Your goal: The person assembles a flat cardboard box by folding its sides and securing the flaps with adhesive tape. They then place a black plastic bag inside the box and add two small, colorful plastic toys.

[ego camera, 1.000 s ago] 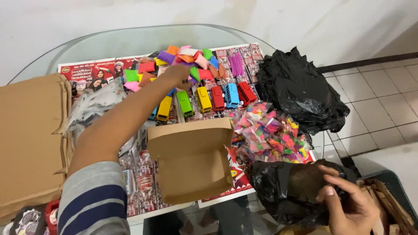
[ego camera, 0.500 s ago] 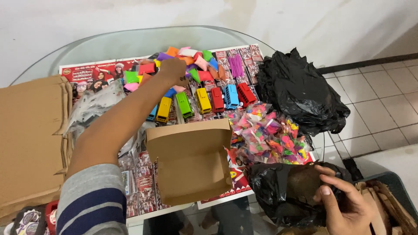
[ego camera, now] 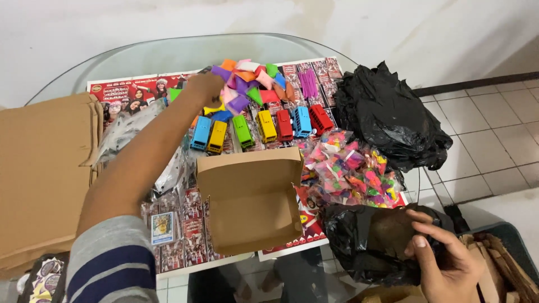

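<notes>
Two hands: left hand (ego camera: 203, 87) fingertips hidden among coloured paper pieces (ego camera: 252, 81).

A loose heap of small folded paper pieces (ego camera: 252, 84) in pink, purple, orange and green lies at the desk's far side; a crumpled black plastic bag (ego camera: 368, 241) sags at its near edge.

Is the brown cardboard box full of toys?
No, the open cardboard box has nothing inside; the toy buses stand in a row behind it.
</notes>
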